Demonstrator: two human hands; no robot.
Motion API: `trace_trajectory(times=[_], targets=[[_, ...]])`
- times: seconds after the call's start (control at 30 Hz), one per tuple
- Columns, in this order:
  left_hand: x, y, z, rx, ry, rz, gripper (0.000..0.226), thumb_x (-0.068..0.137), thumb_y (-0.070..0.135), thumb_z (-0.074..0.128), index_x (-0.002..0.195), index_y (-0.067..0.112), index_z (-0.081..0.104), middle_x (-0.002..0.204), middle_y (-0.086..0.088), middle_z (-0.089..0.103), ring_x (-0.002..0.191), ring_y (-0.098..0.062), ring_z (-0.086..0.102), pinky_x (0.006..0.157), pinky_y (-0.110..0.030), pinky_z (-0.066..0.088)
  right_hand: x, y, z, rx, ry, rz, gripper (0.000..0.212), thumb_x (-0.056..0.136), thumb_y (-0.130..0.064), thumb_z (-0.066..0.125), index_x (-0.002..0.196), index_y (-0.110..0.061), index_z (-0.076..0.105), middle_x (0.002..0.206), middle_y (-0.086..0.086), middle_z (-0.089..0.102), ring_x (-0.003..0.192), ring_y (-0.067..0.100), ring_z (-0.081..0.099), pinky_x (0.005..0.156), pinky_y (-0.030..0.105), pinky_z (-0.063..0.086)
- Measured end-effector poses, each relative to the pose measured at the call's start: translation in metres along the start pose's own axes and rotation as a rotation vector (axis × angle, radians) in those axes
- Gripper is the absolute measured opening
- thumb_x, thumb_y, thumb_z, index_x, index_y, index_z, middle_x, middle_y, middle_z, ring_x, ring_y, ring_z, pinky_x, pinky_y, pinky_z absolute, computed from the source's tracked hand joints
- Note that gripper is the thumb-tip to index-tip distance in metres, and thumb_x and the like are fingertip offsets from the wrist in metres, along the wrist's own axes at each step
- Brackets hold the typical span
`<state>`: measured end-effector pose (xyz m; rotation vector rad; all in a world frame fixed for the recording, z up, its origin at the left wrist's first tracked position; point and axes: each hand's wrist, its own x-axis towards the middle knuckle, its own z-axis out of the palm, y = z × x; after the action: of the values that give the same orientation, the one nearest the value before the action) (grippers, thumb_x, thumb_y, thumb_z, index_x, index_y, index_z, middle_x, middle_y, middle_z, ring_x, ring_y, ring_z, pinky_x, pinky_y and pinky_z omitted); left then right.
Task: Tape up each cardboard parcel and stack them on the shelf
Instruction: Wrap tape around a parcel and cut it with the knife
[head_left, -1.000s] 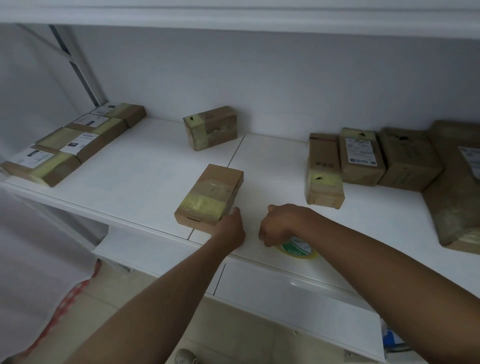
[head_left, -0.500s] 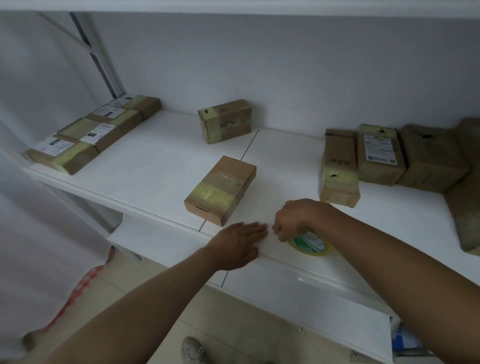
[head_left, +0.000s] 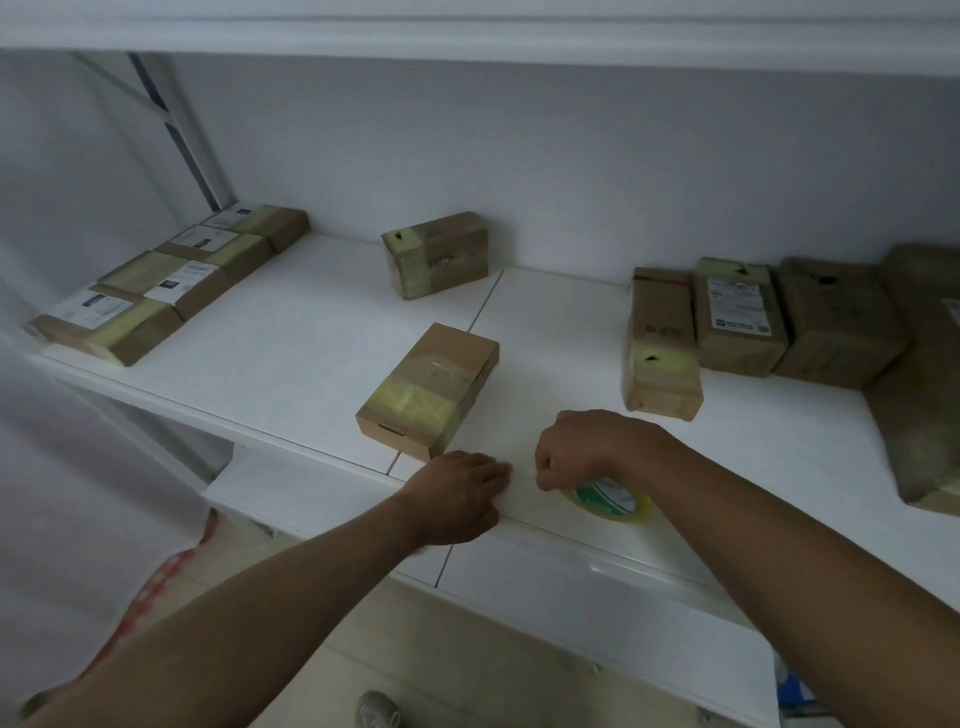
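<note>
A yellow-green tape roll (head_left: 615, 503) lies flat on the white shelf (head_left: 291, 364) near its front edge. My right hand (head_left: 587, 449) curls over the roll's left side and grips it. My left hand (head_left: 457, 493) rests on the shelf edge just to the left, its fingertips bent onto a short strip of tape (head_left: 522, 470) that runs between the two hands. A small cardboard parcel (head_left: 428, 389) with a yellow tape band lies just beyond my left hand, not touched.
A row of labelled parcels (head_left: 171, 283) lies at the far left. One parcel (head_left: 436, 254) stands by the back wall, and several more (head_left: 743, 317) sit at the right, with a large one (head_left: 924, 405) at the right edge. A lower shelf (head_left: 571, 587) juts out below.
My left hand let go of the small parcel, lay flat on the shelf edge, then curled its fingers toward the tape end. My right hand stayed on the roll.
</note>
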<state>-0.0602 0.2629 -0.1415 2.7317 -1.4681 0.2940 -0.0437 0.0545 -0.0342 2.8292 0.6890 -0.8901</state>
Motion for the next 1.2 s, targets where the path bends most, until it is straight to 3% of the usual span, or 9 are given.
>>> trace_trajectory(times=[0.1,0.23,0.37,0.43,0.57,0.7,0.8,1.0,1.2], targets=[[0.012,0.003,-0.011,-0.038,0.105,-0.049,0.028,0.087,0.025,0.046,0.076,0.009,0.067,0.073,-0.004,0.064,0.065,-0.022,0.06,0.056,-0.035,0.054,0.0,0.0,-0.009,0.199,0.06,0.002,0.035,0.089,-0.048,0.052,0.102,-0.022,0.072,0.104,0.003,0.068,0.087,0.019,0.064,0.078,0.036,0.055],[0.016,-0.027,-0.033,-0.067,0.422,-0.397,0.027,0.086,0.026,0.048,0.087,0.008,0.069,0.085,-0.007,0.067,0.073,-0.026,0.062,0.06,-0.036,0.053,0.007,-0.007,-0.028,0.311,0.309,0.083,0.031,0.094,-0.037,0.05,0.076,-0.014,0.059,0.079,0.004,0.06,0.068,0.019,0.055,0.059,0.031,0.042],[0.001,-0.086,-0.04,-0.262,0.035,-1.09,0.062,0.097,0.05,0.05,0.141,0.007,0.045,0.145,-0.013,0.046,0.134,-0.035,0.042,0.105,-0.047,0.039,0.036,-0.04,-0.033,0.546,0.426,0.163,0.039,0.096,-0.037,0.045,0.062,-0.018,0.038,0.064,0.001,0.047,0.06,0.021,0.048,0.051,0.027,0.032],[-0.01,-0.102,-0.033,-0.433,-0.105,-1.235,0.077,0.094,0.063,0.048,0.143,0.004,0.036,0.147,-0.018,0.042,0.136,-0.038,0.037,0.108,-0.048,0.036,0.057,-0.058,-0.028,0.666,0.33,0.186,0.036,0.097,-0.039,0.042,0.068,-0.018,0.043,0.066,0.004,0.053,0.063,0.025,0.058,0.054,0.026,0.041],[-0.016,-0.106,-0.025,-0.485,-0.094,-1.247,0.078,0.088,0.073,0.047,0.122,0.003,0.05,0.125,-0.018,0.057,0.118,-0.036,0.051,0.097,-0.045,0.044,0.083,-0.084,-0.017,0.84,0.268,0.27,0.05,0.099,-0.053,0.038,0.111,-0.009,0.057,0.084,0.009,0.064,0.076,0.028,0.069,0.064,0.028,0.051],[-0.019,-0.115,-0.033,-0.543,-0.108,-1.22,0.084,0.084,0.076,0.052,0.127,0.004,0.047,0.126,-0.016,0.054,0.118,-0.035,0.052,0.095,-0.046,0.046,0.107,-0.102,-0.013,0.974,0.379,0.359,0.076,0.097,-0.064,0.037,0.149,-0.008,0.033,0.145,0.015,0.047,0.124,0.033,0.053,0.098,0.042,0.047],[-0.024,-0.121,-0.031,-0.664,-0.127,-1.217,0.081,0.085,0.073,0.053,0.127,0.005,0.043,0.126,-0.015,0.05,0.117,-0.035,0.054,0.095,-0.047,0.047,0.129,-0.112,-0.007,1.022,0.425,0.496,0.096,0.085,-0.078,0.044,0.145,-0.006,0.027,0.141,0.015,0.046,0.122,0.034,0.054,0.094,0.042,0.048],[-0.026,-0.124,-0.028,-0.964,0.045,-1.262,0.059,0.093,0.049,0.059,0.122,0.002,0.041,0.122,-0.016,0.047,0.117,-0.035,0.048,0.096,-0.041,0.041,0.145,-0.121,0.002,1.061,0.622,0.58,0.065,0.086,-0.067,0.056,0.114,-0.009,0.046,0.113,0.008,0.06,0.099,0.028,0.062,0.083,0.042,0.052],[-0.058,-0.145,-0.051,-1.417,0.369,-1.272,0.057,0.084,0.046,0.076,0.113,0.013,0.039,0.099,0.003,0.053,0.089,-0.014,0.059,0.081,-0.033,0.052,0.141,-0.16,-0.023,1.409,0.823,0.395,0.086,0.069,-0.064,0.078,0.136,-0.026,0.039,0.127,-0.003,0.05,0.111,0.013,0.058,0.091,0.03,0.052]])
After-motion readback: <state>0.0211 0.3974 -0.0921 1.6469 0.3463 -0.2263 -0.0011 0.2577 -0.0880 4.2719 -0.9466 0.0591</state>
